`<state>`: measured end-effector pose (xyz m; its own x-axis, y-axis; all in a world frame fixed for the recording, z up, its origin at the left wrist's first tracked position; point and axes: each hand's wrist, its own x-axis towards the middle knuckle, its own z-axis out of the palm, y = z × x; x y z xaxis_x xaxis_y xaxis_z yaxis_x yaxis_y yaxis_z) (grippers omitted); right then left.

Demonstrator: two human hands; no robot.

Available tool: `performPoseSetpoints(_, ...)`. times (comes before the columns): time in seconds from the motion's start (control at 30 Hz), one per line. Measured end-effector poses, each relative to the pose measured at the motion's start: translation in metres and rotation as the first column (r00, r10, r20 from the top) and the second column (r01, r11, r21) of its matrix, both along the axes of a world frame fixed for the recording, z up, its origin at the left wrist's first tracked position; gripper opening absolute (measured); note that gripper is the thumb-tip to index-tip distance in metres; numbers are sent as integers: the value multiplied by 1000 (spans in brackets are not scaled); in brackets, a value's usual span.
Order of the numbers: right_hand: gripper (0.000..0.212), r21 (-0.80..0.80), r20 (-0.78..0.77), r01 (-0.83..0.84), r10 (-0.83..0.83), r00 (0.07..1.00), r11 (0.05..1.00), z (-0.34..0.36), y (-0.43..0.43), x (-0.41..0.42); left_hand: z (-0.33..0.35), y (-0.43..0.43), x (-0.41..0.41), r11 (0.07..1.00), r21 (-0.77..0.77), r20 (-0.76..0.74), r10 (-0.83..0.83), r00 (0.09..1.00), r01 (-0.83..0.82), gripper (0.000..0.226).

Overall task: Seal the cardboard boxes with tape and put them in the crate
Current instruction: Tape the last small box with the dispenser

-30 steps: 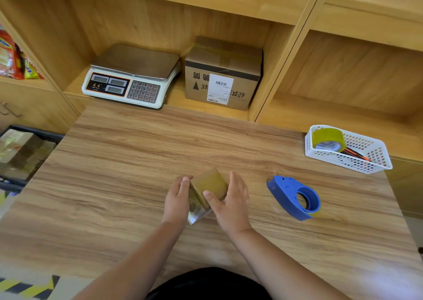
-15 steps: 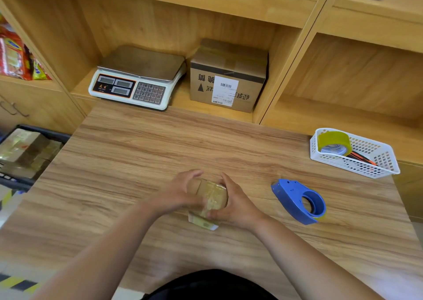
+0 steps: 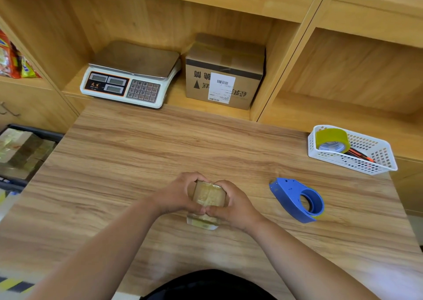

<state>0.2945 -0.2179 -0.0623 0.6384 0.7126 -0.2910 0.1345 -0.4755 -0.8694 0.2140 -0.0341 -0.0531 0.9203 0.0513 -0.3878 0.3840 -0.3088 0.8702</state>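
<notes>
Both hands have closed in since a second ago: the left grip (image 3: 180,194) and right grip (image 3: 235,204) now curl round the small tape-wrapped cardboard box (image 3: 209,195) on the wood-grain counter (image 3: 137,162), thumbs meeting at its near edge and fingers hiding its sides. A blue plastic tape dispenser (image 3: 295,199) lies right of the right grip, apart from it. Well left of the left grip, the dark crate (image 3: 34,131) holds wrapped boxes.

Small shop packing station, wooden shelving (image 3: 229,0) at 12 o'clock holding a weighing scale (image 3: 130,74) and labelled carton (image 3: 225,71), snack packets (image 3: 13,59) at 10 o'clock, tape dispenser (image 3: 297,200) on the tabletop (image 3: 160,144) at 3 o'clock
</notes>
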Motion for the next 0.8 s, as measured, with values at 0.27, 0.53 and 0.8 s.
performPoseSetpoints(0.27, 24, 34, 103, 38, -42, 994, 999, -1, 3, 0, -1, -3, 7, 988, -125, 11, 87, 996, -85, 36)
performPoseSetpoints(0.53, 13, 25, 259, 85, -88, 962, 996, -4, 5, -1, -10, -17, 13, 954, -171, 59, 258, 964, -245, 16)
performPoseSetpoints(0.8, 21, -13, 295, 116, -107, 950, 993, -1, 5, -1, -17, -32, 17, 921, -73, 138, 390, 911, -383, 22)
